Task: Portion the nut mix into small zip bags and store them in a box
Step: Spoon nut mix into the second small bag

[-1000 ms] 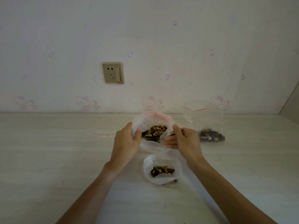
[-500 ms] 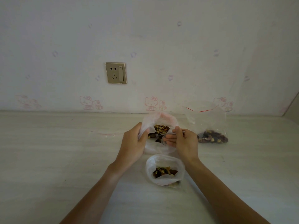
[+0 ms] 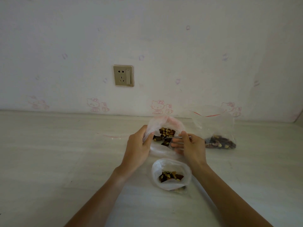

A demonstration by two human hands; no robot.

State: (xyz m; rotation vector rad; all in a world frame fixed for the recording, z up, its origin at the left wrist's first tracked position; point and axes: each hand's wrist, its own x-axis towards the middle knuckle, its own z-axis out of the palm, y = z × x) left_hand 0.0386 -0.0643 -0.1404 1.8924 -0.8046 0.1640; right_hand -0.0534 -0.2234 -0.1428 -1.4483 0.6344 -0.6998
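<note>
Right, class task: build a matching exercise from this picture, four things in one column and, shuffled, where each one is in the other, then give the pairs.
Things:
1. thin metal spoon
2. open clear plastic bag of nut mix
3. small clear plastic bag with a little nut mix
4. clear zip bag with a red strip

Places:
A. standing near the wall, to the right of both hands
B. in the grip of the right hand
C. nearest the camera, between the forearms
D. held open by the left hand

Pairs: 1-B, 2-D, 3-C, 4-A
</note>
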